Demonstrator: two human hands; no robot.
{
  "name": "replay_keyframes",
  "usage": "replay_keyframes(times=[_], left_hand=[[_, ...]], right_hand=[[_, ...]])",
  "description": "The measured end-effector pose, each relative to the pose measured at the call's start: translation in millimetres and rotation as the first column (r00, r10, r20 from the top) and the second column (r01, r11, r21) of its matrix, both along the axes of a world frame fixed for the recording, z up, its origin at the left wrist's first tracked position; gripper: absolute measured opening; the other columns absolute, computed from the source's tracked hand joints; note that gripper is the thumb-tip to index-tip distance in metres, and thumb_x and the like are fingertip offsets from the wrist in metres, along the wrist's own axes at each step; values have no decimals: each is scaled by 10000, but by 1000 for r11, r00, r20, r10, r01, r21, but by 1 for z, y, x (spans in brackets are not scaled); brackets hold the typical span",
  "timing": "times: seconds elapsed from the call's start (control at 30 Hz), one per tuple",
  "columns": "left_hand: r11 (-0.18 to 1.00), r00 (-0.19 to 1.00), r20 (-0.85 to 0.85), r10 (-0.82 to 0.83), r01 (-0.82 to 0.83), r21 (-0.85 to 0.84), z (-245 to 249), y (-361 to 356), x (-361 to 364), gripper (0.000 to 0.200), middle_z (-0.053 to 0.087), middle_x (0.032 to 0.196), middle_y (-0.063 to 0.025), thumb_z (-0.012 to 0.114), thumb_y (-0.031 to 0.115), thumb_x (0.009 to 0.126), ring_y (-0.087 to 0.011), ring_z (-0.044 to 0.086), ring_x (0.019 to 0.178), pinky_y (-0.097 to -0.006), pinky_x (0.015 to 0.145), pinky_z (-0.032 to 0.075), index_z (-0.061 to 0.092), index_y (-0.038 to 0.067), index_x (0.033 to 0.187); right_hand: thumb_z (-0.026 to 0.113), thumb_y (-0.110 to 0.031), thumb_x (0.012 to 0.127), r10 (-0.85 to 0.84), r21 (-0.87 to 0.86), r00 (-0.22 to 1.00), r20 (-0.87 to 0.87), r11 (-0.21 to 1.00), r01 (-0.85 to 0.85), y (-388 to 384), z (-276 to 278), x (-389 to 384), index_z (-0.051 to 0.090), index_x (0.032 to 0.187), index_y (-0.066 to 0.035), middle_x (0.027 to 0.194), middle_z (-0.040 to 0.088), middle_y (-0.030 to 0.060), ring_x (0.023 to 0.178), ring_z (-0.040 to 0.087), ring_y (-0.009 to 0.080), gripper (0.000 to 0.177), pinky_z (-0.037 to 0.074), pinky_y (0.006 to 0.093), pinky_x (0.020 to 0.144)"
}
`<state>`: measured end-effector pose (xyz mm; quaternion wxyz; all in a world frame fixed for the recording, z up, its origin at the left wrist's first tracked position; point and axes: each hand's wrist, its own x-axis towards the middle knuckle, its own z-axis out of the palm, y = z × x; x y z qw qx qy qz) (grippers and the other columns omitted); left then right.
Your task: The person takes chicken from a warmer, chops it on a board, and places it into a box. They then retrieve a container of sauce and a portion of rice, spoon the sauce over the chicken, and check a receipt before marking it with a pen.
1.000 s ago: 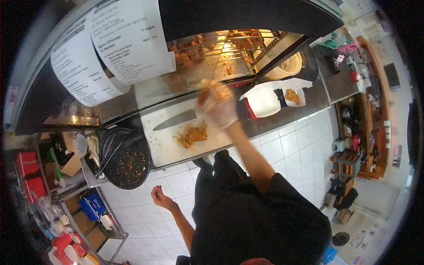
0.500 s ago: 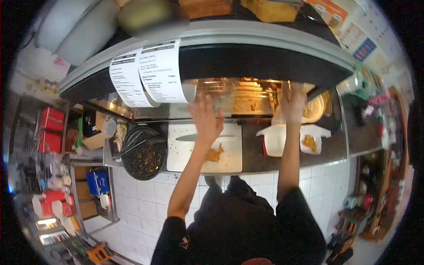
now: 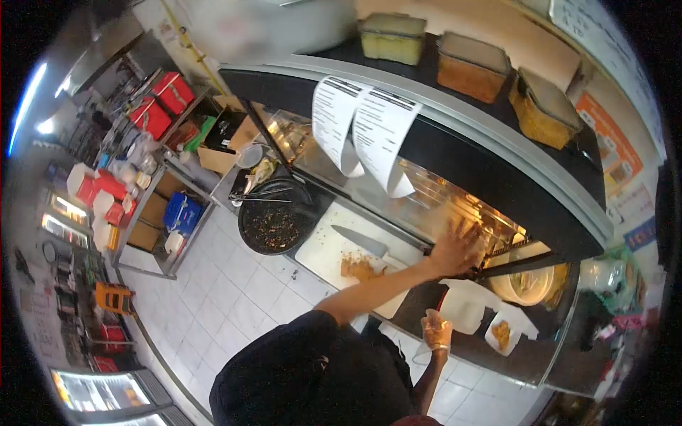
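Observation:
My left hand is bare and reaches to the glass front of the lit display case, fingers spread and slightly blurred. My right hand, in a clear plastic glove, is lower down by the counter edge, its fingers curled; I cannot tell what is in them. Just beside it stands an open white takeaway box, with a smaller white container of golden-brown food to its right. Below my left forearm, chopped brown food lies on a white cutting board with a knife.
A round black pan with dark crumbs and tongs sits left of the board. Printed paper slips hang over the case front. Several lidded tubs line its top. A large white bowl stands at the case's right end.
The view has turned and tilted. My right hand has come back from the display case to beside the takeaway box. My left hand has shifted right along the glass.

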<state>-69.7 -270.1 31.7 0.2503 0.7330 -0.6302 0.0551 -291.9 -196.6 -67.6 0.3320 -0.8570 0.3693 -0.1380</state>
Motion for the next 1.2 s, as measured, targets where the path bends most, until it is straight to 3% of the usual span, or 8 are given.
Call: replay_keyframes(times=[0.33, 0.43, 0.5, 0.57, 0.77, 0.87, 1.07, 1.2], left_hand=[[906, 925, -135, -356, 305, -294, 24, -12, -72, 1022, 178, 1561, -168, 742, 246, 685, -340, 100, 1463, -548, 1179, 38, 175, 44, 1511], [863, 818, -288, -498, 436, -254, 7, 4, -68, 829, 106, 1578, -182, 615, 188, 772, -338, 38, 1471, -462, 1204, 111, 237, 41, 1496], [863, 789, -350, -505, 470, -187, -48, 24, -65, 386, 612, 1153, -211, 543, 204, 865, -359, 566, 1101, -449, 902, 473, 597, 46, 1213], [811, 661, -474, -582, 432, -394, 3, 144, -19, 211, 654, 858, -140, 578, 193, 879, -341, 620, 849, -434, 714, 488, 663, 35, 989], [848, 681, -678, 278, -506, -160, -18, 501, 114, 267, 690, 1019, -118, 701, 171, 789, -295, 649, 967, -403, 833, 498, 679, 64, 1033], [367, 374, -609, 699, -919, -144, -18, 668, 144, 220, 713, 977, -82, 666, 131, 841, -236, 676, 916, -363, 810, 517, 683, 60, 1048], [-32, 2, -875, 485, -999, -20, -56, 820, 204, 229, 719, 902, -86, 647, 80, 862, -168, 688, 805, -307, 748, 532, 675, 72, 1089], [38, 44, -858, 511, -999, -28, -90, 859, 294, 279, 714, 907, -114, 649, 84, 852, -220, 692, 812, -317, 732, 535, 646, 76, 1131]], right_hand=[[619, -277, 863, 221, 61, 781, -584, 971, -230, -46, -57, 12, 617, 1118, -72, 968, 692, 125, 820, 669, 283, 327, 534, 402, 672], [620, -300, 863, 464, 152, 782, -417, 883, -443, 9, -79, 65, 611, 1137, -75, 983, 691, 121, 824, 668, 281, 355, 536, 405, 678], [621, -322, 862, 605, 265, 763, -229, 793, -549, 49, -93, 99, 605, 1157, -79, 998, 690, 116, 828, 666, 278, 383, 537, 408, 683], [622, -345, 862, 691, 365, 722, -47, 684, -631, 71, -97, 138, 598, 1177, -83, 1014, 688, 112, 833, 665, 276, 411, 539, 411, 689], [612, -444, 862, 702, 738, 610, 367, 179, -651, 187, -73, 287, 561, 1266, -98, 1082, 675, 110, 863, 654, 268, 534, 543, 422, 710], [501, -528, 917, 677, 899, 626, 387, -125, -420, 279, -39, 374, 540, 1287, -54, 1062, 666, 151, 864, 645, 251, 602, 536, 386, 719], [670, -117, 895, 651, 872, 683, 330, 67, -485, 442, -50, 500, 554, 1221, -20, 972, 665, 125, 742, 649, 191, 359, 553, 302, 638], [646, -139, 921, 768, 934, 594, 238, -13, -358, 511, -43, 566, 557, 1215, -20, 957, 663, 120, 749, 654, 182, 329, 554, 300, 636]])
